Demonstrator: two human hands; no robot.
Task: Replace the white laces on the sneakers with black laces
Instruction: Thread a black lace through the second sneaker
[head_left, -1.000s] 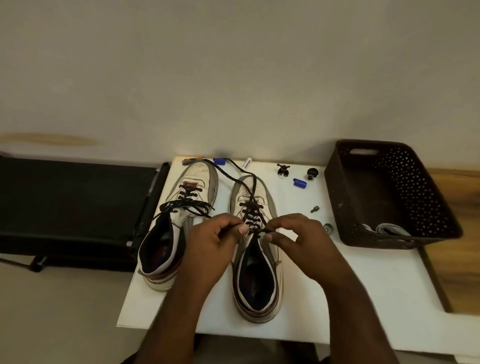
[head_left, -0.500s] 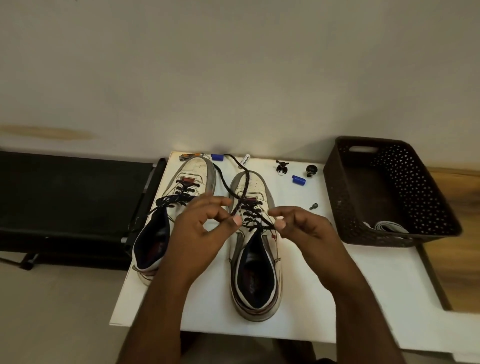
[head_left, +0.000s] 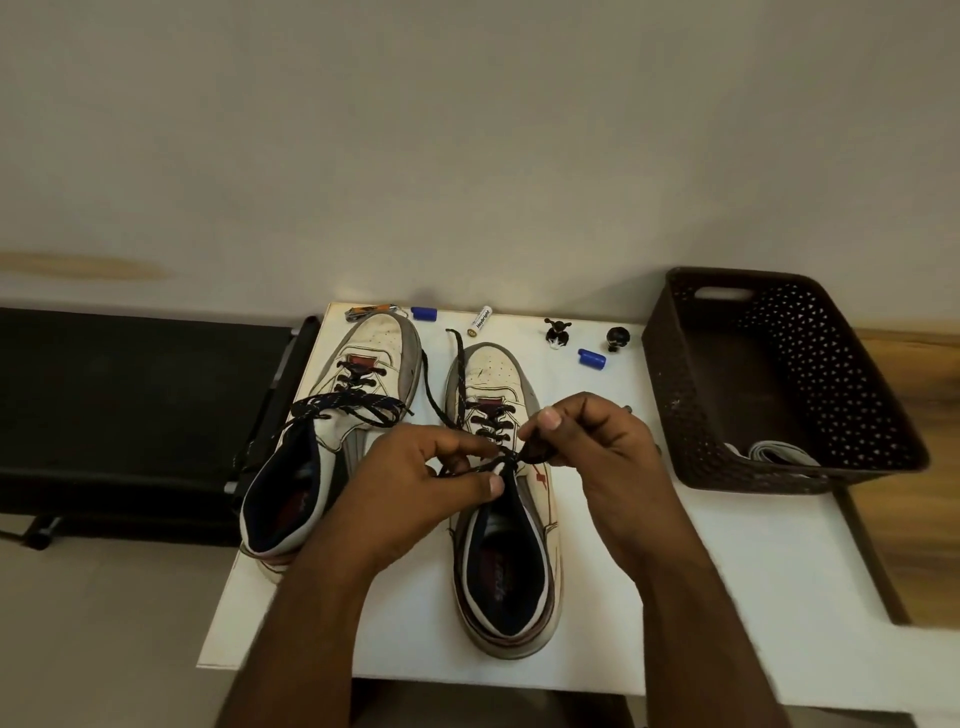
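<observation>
Pinching the black lace (head_left: 470, 465) above the tongue of the right sneaker (head_left: 506, 519), your left hand (head_left: 415, 483) curls thumb and fingers around the flat woven cord, and your right hand (head_left: 597, 452) nips a small loop of the same lace between thumb and forefinger. Both hands are closed on the lace, close together over the upper eyelets. From there, two loose lace ends run forward over the toe; one lies on the bench (head_left: 727, 571) beyond it.

That sneaker is scuffed white leather with grey panels, a dark padded lining and a rounded rubber sole. The left sneaker (head_left: 332, 441) stands just beside it, angled outward, its heel at the bench's left edge, already threaded with black lace (head_left: 348, 408) that lies in slack loops.

Along the far edge sit small hard pieces: a white battery (head_left: 481, 320), two blue caps (head_left: 592, 359) and two dark knobs (head_left: 617, 339). A brown perforated plastic basket (head_left: 675, 389) stands to your right, its rim near your right wrist, with pale folded laces (head_left: 776, 451) inside. Bare white surface lies between your forearms and toward the near right corner.
</observation>
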